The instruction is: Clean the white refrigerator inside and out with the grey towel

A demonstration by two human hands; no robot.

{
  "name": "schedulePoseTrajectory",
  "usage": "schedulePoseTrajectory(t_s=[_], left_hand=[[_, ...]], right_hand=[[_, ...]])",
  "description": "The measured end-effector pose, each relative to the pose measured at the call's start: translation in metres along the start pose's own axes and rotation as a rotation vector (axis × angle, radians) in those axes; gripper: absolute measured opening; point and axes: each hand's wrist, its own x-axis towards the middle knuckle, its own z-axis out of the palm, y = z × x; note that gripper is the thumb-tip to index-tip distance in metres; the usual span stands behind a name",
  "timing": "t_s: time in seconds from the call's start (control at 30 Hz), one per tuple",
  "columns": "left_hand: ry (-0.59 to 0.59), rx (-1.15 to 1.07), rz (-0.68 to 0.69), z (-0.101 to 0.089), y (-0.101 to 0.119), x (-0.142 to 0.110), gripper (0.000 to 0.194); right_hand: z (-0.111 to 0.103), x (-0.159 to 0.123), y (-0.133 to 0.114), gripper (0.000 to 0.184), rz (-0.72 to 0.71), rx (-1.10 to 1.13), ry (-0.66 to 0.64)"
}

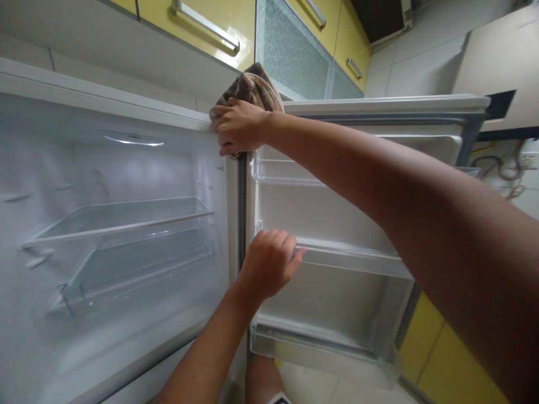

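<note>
My right hand (241, 126) presses a bunched brown and beige cloth (257, 90) against the top hinge-side corner, where the open refrigerator door meets the cabinet. Its fingers are bent over the cloth. Lower down, my left hand (269, 264) is closed at the left end of the middle door shelf (353, 261), thumb pointing right and fingertips hidden behind the shelf's edge. The door (328, 210) stands wide open to the right. On the left is the lit refrigerator compartment (138, 168), with glass shelves (126, 217) inside.
A clear lower door bin (311, 345) sits beneath the middle shelf. Yellow wall cupboards (193, 31) with metal handles and a frosted glass panel (290, 47) hang above. Cables (501, 165) run along the wall at right, and my leg (263, 381) shows below the door.
</note>
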Motion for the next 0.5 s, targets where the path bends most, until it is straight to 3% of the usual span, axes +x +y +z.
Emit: schedulePoseTrajectory(t_s=[0.1, 0.17, 0.27, 0.37, 0.43, 0.5], left_hand=[[0.089, -0.104, -0.003, -0.007, -0.009, -0.015, 0.027], [0.251, -0.191, -0.097, -0.01, -0.021, -0.026, 0.028], [0.602, -0.344, -0.425, -0.012, -0.052, -0.035, 0.034], [0.864, -0.597, -0.733, -0.02, -0.088, -0.027, 0.08], [0.922, -0.777, -0.761, -0.031, -0.105, -0.016, 0.096], [0.946, -0.941, -0.709, -0.047, -0.114, -0.009, 0.092]], right_hand=[[0.004, 0.015, -0.016, 0.034, -0.022, -0.232, -0.146], [0.004, 0.018, -0.031, 0.036, -0.052, -0.312, -0.199], [0.003, 0.016, -0.056, 0.033, -0.161, -0.339, -0.102], [-0.005, 0.018, -0.082, 0.034, -0.296, -0.27, 0.052], [-0.014, 0.023, -0.098, 0.043, -0.362, -0.179, 0.103], [-0.025, 0.027, -0.109, 0.045, -0.36, -0.018, 0.133]])
